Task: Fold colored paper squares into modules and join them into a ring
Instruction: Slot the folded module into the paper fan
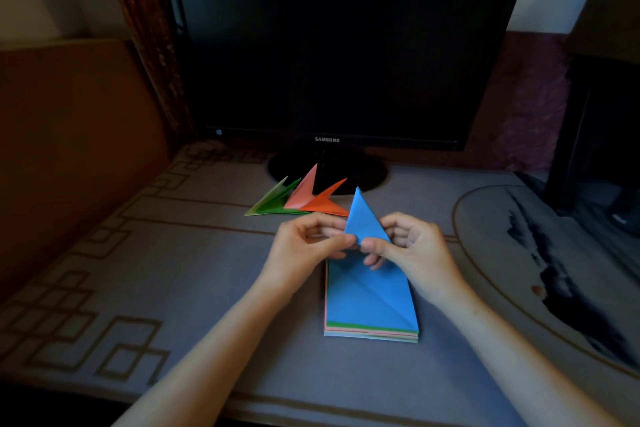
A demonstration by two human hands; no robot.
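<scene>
Currently both hands meet above the far edge of the paper stack (372, 308) on the grey table cover (194, 270). Left hand (304, 246) and right hand (412, 246) each pinch the lower corner of the blue folded triangle (363, 218), its tip pointing up and away. Stack: blue sheet on top, diagonal crease visible. Far-left of the hands lie folded modules (298, 199), green, pink, orange, near the monitor (332, 45) base.

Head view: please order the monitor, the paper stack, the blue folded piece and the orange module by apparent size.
1. monitor
2. paper stack
3. blue folded piece and orange module: look alike, and the blue one is nearer the camera, so unranked.
</scene>
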